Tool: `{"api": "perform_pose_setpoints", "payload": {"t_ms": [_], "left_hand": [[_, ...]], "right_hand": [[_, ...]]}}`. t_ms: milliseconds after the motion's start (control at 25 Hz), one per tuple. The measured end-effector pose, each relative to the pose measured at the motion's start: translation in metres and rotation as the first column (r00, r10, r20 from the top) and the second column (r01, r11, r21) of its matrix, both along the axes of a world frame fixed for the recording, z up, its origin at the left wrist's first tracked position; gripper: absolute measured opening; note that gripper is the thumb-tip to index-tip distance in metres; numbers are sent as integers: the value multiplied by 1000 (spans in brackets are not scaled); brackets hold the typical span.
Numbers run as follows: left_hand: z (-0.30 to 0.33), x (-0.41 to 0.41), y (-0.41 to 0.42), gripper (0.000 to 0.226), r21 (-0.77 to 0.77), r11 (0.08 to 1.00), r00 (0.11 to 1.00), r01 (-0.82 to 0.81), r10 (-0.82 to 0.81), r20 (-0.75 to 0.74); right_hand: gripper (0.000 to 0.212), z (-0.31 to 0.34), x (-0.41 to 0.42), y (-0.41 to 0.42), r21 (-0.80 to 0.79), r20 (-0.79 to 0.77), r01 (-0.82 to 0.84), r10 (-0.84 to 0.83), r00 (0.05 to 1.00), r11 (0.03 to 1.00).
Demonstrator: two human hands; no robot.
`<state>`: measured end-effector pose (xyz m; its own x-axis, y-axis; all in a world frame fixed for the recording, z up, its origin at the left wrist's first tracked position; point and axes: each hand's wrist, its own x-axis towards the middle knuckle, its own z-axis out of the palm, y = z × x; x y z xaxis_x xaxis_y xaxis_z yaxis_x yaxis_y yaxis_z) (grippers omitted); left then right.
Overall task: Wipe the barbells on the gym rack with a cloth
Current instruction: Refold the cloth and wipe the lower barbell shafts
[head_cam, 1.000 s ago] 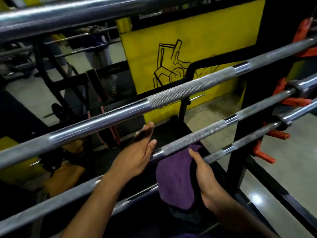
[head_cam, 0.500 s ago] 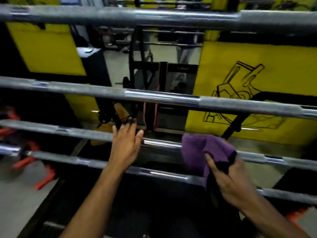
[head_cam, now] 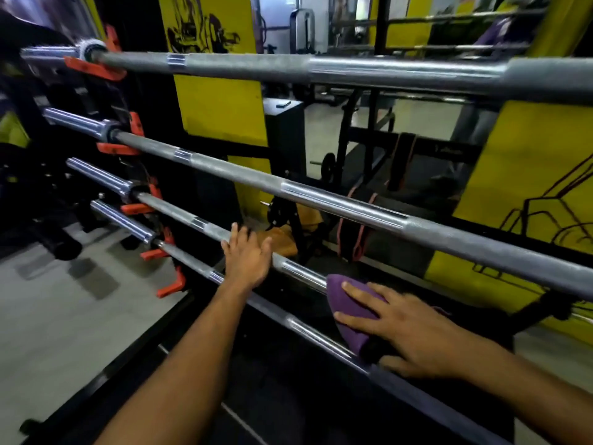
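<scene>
1. Fingers [head_cam: 362, 292] of the right hand [head_cam: 414, 332] lay spread and flat over the purple cloth [head_cam: 348, 308], pressing it on the third barbell [head_cam: 298, 271].
2. Had slid left along that bar since a second earlier.
3. Left hand [head_cam: 247, 255] rested on the same bar further left, fingers hooked over it.
4. Meant wiping underway; bottom barbell [head_cam: 317, 337], just nearer, probably next.
</scene>
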<state>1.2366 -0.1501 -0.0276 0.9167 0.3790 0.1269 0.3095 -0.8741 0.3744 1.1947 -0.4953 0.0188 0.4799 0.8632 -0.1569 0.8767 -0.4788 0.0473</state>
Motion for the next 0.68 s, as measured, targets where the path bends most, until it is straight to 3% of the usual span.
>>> {"api": "perform_pose_setpoints", "payload": {"t_ms": [120,320,400,520,680], "left_hand": [[-6,9,1,56,135,990,997,-41,49,-59],[-18,23,12,47,263,964,985,-47,89,-150],[-19,24,13,53,271,961,982,-62,107,-155],[-15,24,12,50,243,965,980,-99,137,-143],[-16,27,14,53,248,965,979,-87,129,-156]], "right_hand": [[80,14,8,-2,70,-166,-29,40,985,997],[35,16,18,5,390,-301,59,67,951,919],[45,12,17,8,402,-333,187,-47,942,896],[77,6,12,14,196,-292,396,-332,897,897],[78,-1,6,21,192,-109,372,-357,928,908]]}}
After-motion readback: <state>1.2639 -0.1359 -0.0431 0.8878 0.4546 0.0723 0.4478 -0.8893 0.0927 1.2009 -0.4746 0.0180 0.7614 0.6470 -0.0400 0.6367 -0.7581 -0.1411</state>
